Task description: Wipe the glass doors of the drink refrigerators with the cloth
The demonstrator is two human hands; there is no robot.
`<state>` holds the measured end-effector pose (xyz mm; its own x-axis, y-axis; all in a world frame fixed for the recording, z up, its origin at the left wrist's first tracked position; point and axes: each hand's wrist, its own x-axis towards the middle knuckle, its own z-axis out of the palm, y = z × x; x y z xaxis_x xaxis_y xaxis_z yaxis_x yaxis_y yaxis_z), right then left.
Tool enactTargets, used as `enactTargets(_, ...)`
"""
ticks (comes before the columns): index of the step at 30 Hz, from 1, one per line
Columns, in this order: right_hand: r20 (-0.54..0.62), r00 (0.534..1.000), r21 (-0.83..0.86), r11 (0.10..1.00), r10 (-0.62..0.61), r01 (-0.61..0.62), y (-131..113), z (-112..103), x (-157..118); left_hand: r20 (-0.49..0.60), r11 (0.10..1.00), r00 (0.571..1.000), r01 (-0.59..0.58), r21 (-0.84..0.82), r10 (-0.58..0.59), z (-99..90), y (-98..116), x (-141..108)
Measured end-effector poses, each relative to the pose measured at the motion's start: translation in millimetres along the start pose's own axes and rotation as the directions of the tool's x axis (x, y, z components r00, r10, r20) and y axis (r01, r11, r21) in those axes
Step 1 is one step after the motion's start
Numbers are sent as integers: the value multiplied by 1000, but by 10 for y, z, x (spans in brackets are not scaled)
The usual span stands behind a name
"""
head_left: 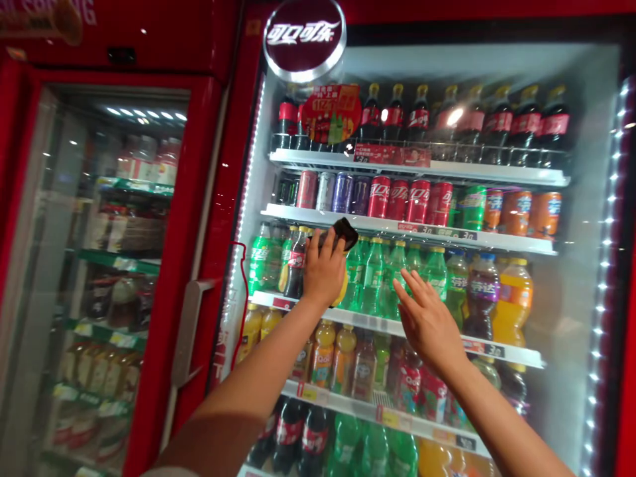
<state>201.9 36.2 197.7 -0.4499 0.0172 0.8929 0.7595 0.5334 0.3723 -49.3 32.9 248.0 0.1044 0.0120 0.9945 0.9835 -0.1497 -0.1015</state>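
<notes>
Left hand has its fingers clamped on a dark flat object, held against the cola bottle on the third shelf of the red Coca-Cola cooler. Right hand is open, fingers spread apart, just short of the green soda bottles.

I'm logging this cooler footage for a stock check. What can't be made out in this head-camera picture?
Dark object in the left hand: blurred and partly covered by the hand, so its kind is unclear.
Yellow item: mostly hidden behind the left hand.
Lowest-shelf bottles: cut off by the picture's bottom edge.
Shelf price tags: too small and blurred to read.
Left cooler's goods: blurred behind reflections on its glass door.
</notes>
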Motion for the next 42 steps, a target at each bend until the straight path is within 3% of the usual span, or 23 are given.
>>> enactTargets(4, 10, 1000, -44, 999, -10, 11, -106, 27, 84, 72, 956, 953, -291, -42, 294, 55, 74, -82)
enactTargets(6, 12, 1000, -67, 998, -15, 16, -171, 38, 138, 78, 945, 942, -324, -52, 327, 40, -31, 50)
enactTargets(8, 10, 1000, -86, 996, -12, 13, -229, 34, 162, 60, 968, 967, -246, -42, 248, -18, -242, 207)
enactTargets(10, 0, 1000, -91, 996, -2, 2, -275, 16, 149, 19, 996, 996, -86, -13, 86, -96, -488, 281)
enactTargets(12, -10, 1000, -86, 996, 14, -14, -312, 1, 118, -21, 998, 998, 62, 10, -62, -154, -668, 214)
enactTargets(14, -13, 1000, -75, 997, 27, -28, -354, 5, 104, -24, 996, 996, 88, 12, -88, -165, -717, 37)
enactTargets(16, -13, 999, -58, 998, 38, -39, -411, 37, 132, 13, 999, 999, -32, -9, 32, -130, -643, -148)
enactTargets(18, -11, 999, -40, 998, 45, -45, -487, 88, 203, 55, 976, 975, -214, -44, 216, -77, -532, -230)
enactTargets(21, -14, 999, -26, 999, 34, -35, -607, 159, 323, 68, 931, 929, -357, -80, 363, -45, -515, -77)
enactTargets(23, -29, 999, -19, 1000, 25, -25, -667, 186, 360, 38, 953, 953, -296, -70, 299, -83, -666, 112)
enactTargets(25, -45, 999, -14, 1000, 21, -22, -702, 195, 351, -12, 988, 990, -143, -54, 143, -148, -890, 232)
enactTargets(27, -52, 998, -16, 1000, 25, -26, -720, 195, 318, -63, 999, 998, 24, -47, -26, -196, -1082, 205)
enactTargets(29, -48, 998, -18, 999, 31, -32, -738, 195, 297, -94, 992, 988, 121, -42, -124, -203, -1150, 45)
enactTargets(30, -44, 998, -19, 999, 35, -36, -750, 198, 299, -94, 993, 989, 113, -38, -116, -191, -1131, -58)
enactTargets(32, -38, 999, -17, 999, 37, -38, -786, 211, 335, -57, 999, 998, -26, -36, 24, -149, -1021, -238)
enactTargets(34, -42, 999, -9, 999, 31, -31, -835, 230, 397, -2, 972, 973, -231, -54, 231, -111, -913, -316)
enactTargets(36, -62, 998, 0, 1000, 24, -24, -886, 248, 454, 30, 938, 939, -340, -72, 343, -110, -914, -270)
enactTargets(39, -84, 996, 2, 1000, 18, -18, -948, 266, 472, 32, 962, 963, -265, -73, 268, -200, -1188, -88)
enactTargets(42, -83, 996, -3, 1000, 12, -13, -982, 277, 416, -23, 998, 1000, 1, -58, -2, -319, -1563, 29)
